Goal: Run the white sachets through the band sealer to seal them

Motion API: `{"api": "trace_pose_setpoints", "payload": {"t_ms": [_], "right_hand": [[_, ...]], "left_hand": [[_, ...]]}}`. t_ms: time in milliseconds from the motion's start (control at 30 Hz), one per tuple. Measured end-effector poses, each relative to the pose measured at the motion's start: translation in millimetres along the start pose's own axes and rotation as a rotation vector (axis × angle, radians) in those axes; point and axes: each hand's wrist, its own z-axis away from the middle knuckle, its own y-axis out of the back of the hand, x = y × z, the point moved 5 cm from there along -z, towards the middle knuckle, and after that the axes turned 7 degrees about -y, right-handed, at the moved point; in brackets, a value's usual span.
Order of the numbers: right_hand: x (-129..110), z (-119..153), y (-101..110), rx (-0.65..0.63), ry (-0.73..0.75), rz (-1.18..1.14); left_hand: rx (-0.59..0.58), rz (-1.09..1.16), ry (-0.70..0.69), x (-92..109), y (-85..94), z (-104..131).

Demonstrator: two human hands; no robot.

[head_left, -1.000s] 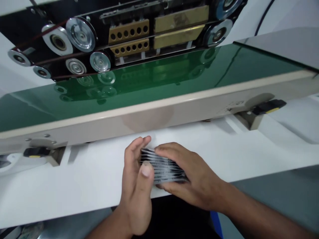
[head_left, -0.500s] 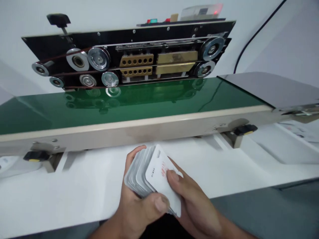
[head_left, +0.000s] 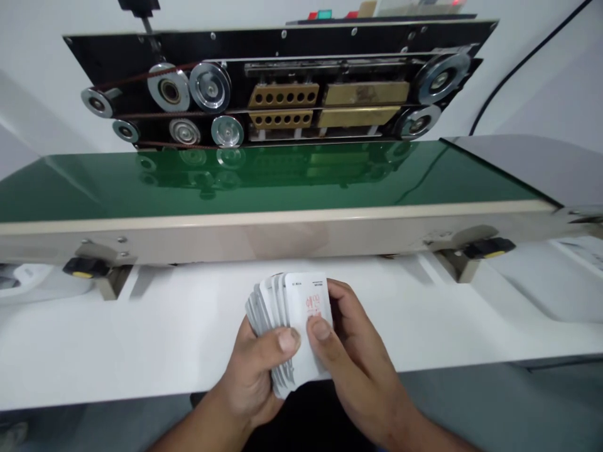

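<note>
A fanned stack of white cards [head_left: 268, 304] with rounded corners is held between my two hands, in front of the white table's middle. My left hand [head_left: 257, 370] grips the stack from the left, its thumb across the faces. On the right, my right hand [head_left: 355, 364] has its thumb on the front card [head_left: 301, 298], which bears red print and small dark text. The right fingers are behind the cards, partly hidden.
Beyond the hands a green conveyor belt [head_left: 282, 182] runs across, below a black machine panel [head_left: 320, 41] with pulleys and brass blocks. Black knobs [head_left: 490, 247] jut from its front. White trays [head_left: 556, 276] stand at both sides on the white table [head_left: 179, 339].
The cards have turned more upright and are fanned out wider. My left thumb has moved up onto the card faces. The camera view has shifted, with the machine now larger and higher.
</note>
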Motion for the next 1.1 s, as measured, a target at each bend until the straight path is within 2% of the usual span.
{"api": "trace_pose_setpoints", "payload": {"t_ms": [100,233,333,400,533,667,767,800,867,1000,1100], "right_hand": [[-2,1,-4,-0.013,0.002,-0.021],[2,0,-4,0.001,-0.044,-0.068],[10,-5,7,0.075,-0.107,-0.114],[12,-9,19,0.080,-0.155,-0.138],[2,-10,50,-0.089,-0.242,-0.084],[-23,-6,79,-0.244,-0.242,0.165],[-38,-7,76,-0.417,-0.205,0.326],[-42,-9,72,-0.436,-0.183,0.355],[-48,-16,64,-0.365,-0.140,0.342],[-52,-26,49,-0.041,-0.030,0.079],[-49,-27,35,0.072,0.019,-0.123]], "left_hand": [[-0.027,0.018,0.032,-1,-2.5,2],[0.020,0.039,0.011,0,0.2,4],[0.031,0.057,-0.021,1,1.5,6],[0.028,0.058,-0.040,1,1.4,6],[0.035,-0.005,-0.035,1,3.5,4],[0.027,-0.031,-0.014,-1,5.3,3],[0.071,-0.081,-0.016,-5,8.9,7],[0.085,-0.105,-0.020,-6,10.3,8],[0.076,-0.136,-0.031,-7,11.6,10],[0.016,-0.192,-0.064,-6,11.1,10],[0.025,-0.226,-0.090,-5,10.4,8]]}}
